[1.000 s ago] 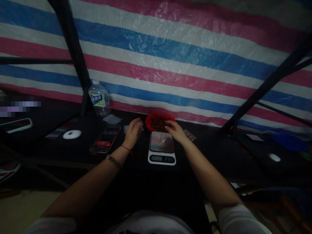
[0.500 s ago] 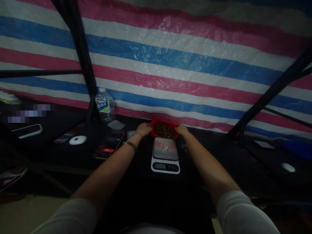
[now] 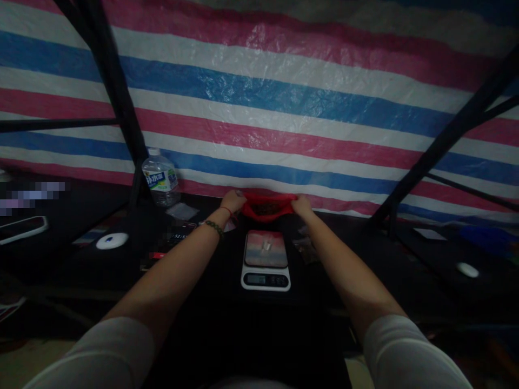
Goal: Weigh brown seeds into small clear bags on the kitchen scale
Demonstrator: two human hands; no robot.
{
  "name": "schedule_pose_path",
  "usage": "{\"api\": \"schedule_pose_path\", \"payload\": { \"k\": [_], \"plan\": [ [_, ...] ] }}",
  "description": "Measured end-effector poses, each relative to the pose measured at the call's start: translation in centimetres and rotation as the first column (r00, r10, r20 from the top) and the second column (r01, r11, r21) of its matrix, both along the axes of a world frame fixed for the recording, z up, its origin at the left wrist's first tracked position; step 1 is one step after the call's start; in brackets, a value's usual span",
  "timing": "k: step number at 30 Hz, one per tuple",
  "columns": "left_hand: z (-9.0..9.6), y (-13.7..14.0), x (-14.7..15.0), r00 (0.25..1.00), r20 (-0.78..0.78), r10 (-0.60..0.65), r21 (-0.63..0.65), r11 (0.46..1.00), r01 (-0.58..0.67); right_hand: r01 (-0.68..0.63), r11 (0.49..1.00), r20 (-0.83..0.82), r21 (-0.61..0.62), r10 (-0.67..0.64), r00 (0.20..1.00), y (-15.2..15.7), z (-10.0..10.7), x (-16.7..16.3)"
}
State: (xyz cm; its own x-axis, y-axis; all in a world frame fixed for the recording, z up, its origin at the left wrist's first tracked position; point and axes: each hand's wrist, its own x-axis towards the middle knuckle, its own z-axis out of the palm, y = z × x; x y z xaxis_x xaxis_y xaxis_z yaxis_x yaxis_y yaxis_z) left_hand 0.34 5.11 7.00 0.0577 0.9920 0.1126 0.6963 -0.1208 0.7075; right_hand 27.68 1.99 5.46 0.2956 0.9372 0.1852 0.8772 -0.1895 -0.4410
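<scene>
Red plastic bag [image 3: 267, 207]: holds dark brown loose pieces; stands at the far table edge, just behind the digital kitchen scale [image 3: 266, 260], against the striped tarpaulin [image 3: 284, 102]

Left hand [image 3: 233, 201]: fingers closed on the bag's left rim

Right hand [image 3: 302, 205]: fingers closed on the right rim; mouth stretched wide between both hands

Scale platform: one small pale item, kind unclear; display lit, unreadable

Progress, judged: bag opened and held; weighing hardly begun

Nearby: water bottle [image 3: 160, 176], left; small clear packets [image 3: 307, 249], right of the scale
</scene>
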Motion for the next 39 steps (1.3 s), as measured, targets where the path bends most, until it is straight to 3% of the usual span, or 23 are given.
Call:
{"api": "schedule_pose_path", "payload": {
  "k": [6, 13, 15, 17, 18, 19, 21, 23, 27, 31, 35, 39],
  "plan": [
    [-1.3, -1.7, -0.5, 0.993, -0.043, -0.107, -0.047, 0.993, 0.105, -0.065, 0.997, -0.021, -0.049, 0.064, 0.998, -1.8, -1.3, -0.3],
    [-2.1, -3.6, -1.3, 0.984, -0.012, -0.176, -0.097, 0.980, 0.174, -0.145, 0.981, -0.036, -0.126, 0.142, 0.989, -3.2, -0.9, 0.3],
    [-2.3, -3.9, -1.3, 0.985, -0.013, -0.173, -0.094, 0.981, 0.171, -0.111, 0.994, 0.011, 0.021, 0.111, 0.994, -3.7, -0.5, -0.4],
    [-2.4, -4.1, -1.3, 0.986, -0.018, -0.163, -0.084, 0.983, 0.161, -0.109, 0.957, 0.106, 0.268, 0.083, 0.991, -4.1, 0.0, -1.8],
    [-2.5, -4.2, -1.2, 0.988, -0.022, -0.151, -0.074, 0.986, 0.149, -0.162, 0.924, 0.161, 0.347, 0.112, 0.981, -4.2, 0.3, -2.6],
    [-2.5, -4.3, -1.2, 0.991, -0.028, -0.132, -0.055, 0.990, 0.131, -0.263, 0.899, 0.213, 0.351, 0.197, 0.957, -4.3, 0.5, -3.5],
    [-2.5, -4.7, -1.3, 0.996, -0.035, -0.088, 0.019, 0.996, 0.088, -0.510, 0.846, 0.254, 0.155, 0.465, 0.848, -4.0, 0.6, -5.3],
    [-2.5, -5.3, -1.6, 0.998, -0.022, -0.057, 0.125, 0.990, 0.060, -0.638, 0.765, 0.222, -0.088, 0.639, 0.736, -3.3, 0.4, -6.6],
    [-2.9, -7.4, -2.5, 0.995, 0.055, -0.086, 0.283, 0.957, 0.067, -0.602, 0.737, 0.180, -0.308, 0.666, 0.724, -1.2, -0.8, -7.8],
    [-3.7, -8.5, -2.6, 0.969, -0.014, -0.247, 0.398, 0.887, 0.232, -0.632, 0.666, 0.078, -0.396, 0.710, 0.700, 0.5, -1.9, -8.2],
    [-4.6, -7.9, -1.9, 0.872, -0.194, -0.449, 0.326, 0.809, 0.489, -0.615, 0.696, 0.106, -0.370, 0.689, 0.717, 1.1, -1.9, -8.8],
    [-4.6, -7.3, -1.5, 0.875, -0.255, -0.411, 0.196, 0.864, 0.463, -0.596, 0.706, 0.149, -0.382, 0.684, 0.714, 0.9, -1.2, -9.3]
  ]
}}
